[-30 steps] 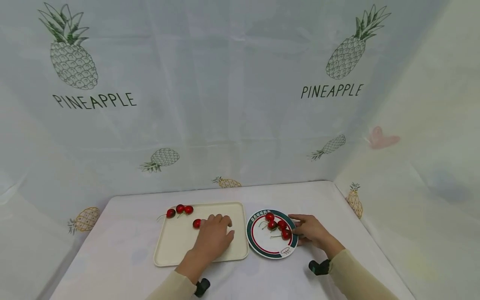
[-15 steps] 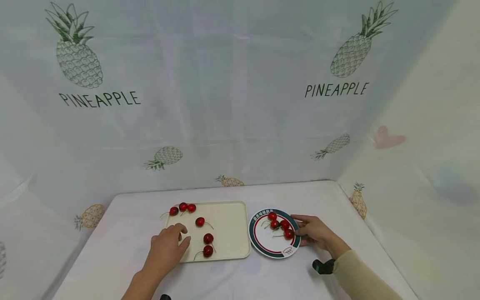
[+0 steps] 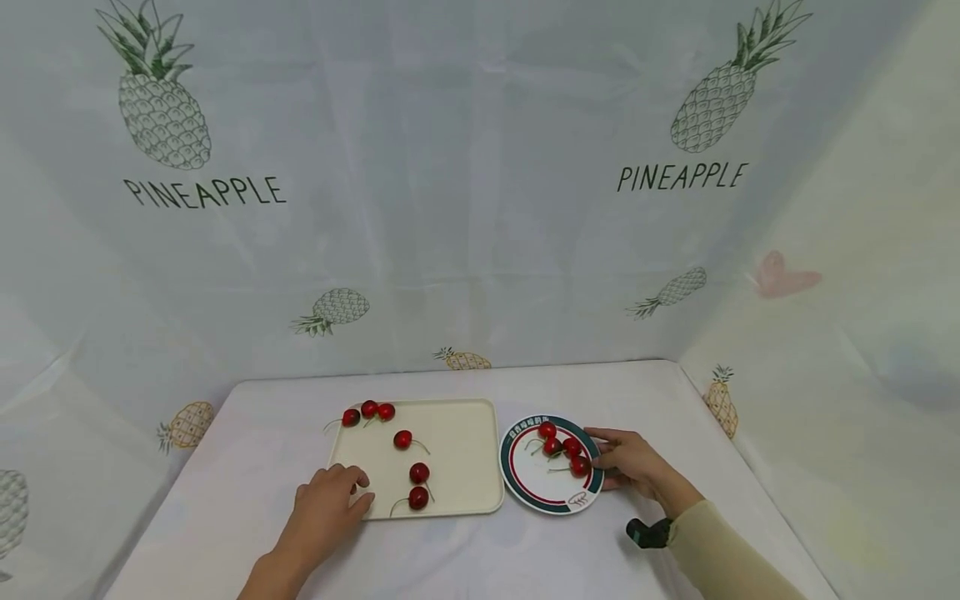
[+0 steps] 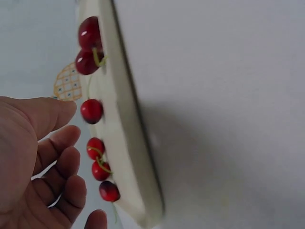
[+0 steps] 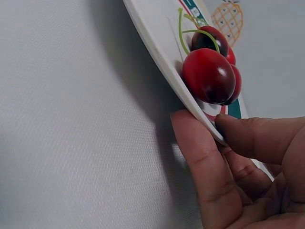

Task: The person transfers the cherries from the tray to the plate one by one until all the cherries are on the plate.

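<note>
My right hand (image 3: 637, 468) pinches the right rim of a round white plate (image 3: 534, 483) with a green and red border. In the right wrist view the thumb lies on top of the rim and fingers are under it. Several red cherries (image 5: 208, 76) with green stems lie on the plate, close to the thumb. My left hand (image 3: 321, 515) is at the left edge of a cream rectangular tray (image 3: 465, 458), its fingers loosely bent and holding nothing. On the tray are a middle cherry (image 3: 402, 439), two front cherries (image 3: 418, 487), and a back-left cluster of three cherries (image 3: 369, 409).
Tray and plate stand side by side on a white-covered table (image 3: 480, 554). Behind the table hangs a pale cloth (image 3: 450, 208) printed with pineapples, and more cloth encloses both sides.
My left hand has moved left from over the tray to its left edge, uncovering the middle and front cherries. My right hand keeps its hold on the plate. The head view has shifted slightly.
</note>
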Tool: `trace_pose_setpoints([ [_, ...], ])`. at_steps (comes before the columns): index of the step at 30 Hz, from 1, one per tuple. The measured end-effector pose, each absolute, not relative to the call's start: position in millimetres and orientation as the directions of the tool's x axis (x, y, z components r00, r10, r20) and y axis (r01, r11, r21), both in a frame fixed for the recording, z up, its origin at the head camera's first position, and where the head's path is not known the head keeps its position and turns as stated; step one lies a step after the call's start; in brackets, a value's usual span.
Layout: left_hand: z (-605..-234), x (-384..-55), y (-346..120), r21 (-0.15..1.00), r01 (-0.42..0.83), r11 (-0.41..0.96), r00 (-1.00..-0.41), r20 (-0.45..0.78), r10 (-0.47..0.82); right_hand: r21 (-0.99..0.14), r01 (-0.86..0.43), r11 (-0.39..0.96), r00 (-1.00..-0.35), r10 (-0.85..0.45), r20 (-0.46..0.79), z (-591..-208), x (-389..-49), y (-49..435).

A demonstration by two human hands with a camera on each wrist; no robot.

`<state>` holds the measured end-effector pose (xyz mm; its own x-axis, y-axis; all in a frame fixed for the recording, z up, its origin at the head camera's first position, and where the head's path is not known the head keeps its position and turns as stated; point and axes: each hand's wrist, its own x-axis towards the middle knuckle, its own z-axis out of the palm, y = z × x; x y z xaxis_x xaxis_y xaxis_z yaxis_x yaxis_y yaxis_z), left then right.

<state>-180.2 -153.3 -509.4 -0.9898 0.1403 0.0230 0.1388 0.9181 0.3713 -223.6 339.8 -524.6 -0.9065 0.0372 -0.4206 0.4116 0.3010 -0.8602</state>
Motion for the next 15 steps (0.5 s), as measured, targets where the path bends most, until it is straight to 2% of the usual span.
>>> trace_pose_setpoints([
  [7, -528, -176, -147, 0.293, 0.249, 0.923, -0.969, 0.079, 0.236, -0.86, 0.418, 0.294, -0.905, 0.048, -0.423, -525, -225, 339],
  [15, -535, -173, -137, 0.296, 0.289, 0.911, -0.957, 0.092, 0.273, -0.86, 0.413, 0.299, -0.908, 0.06, -0.415, -528, -224, 340],
])
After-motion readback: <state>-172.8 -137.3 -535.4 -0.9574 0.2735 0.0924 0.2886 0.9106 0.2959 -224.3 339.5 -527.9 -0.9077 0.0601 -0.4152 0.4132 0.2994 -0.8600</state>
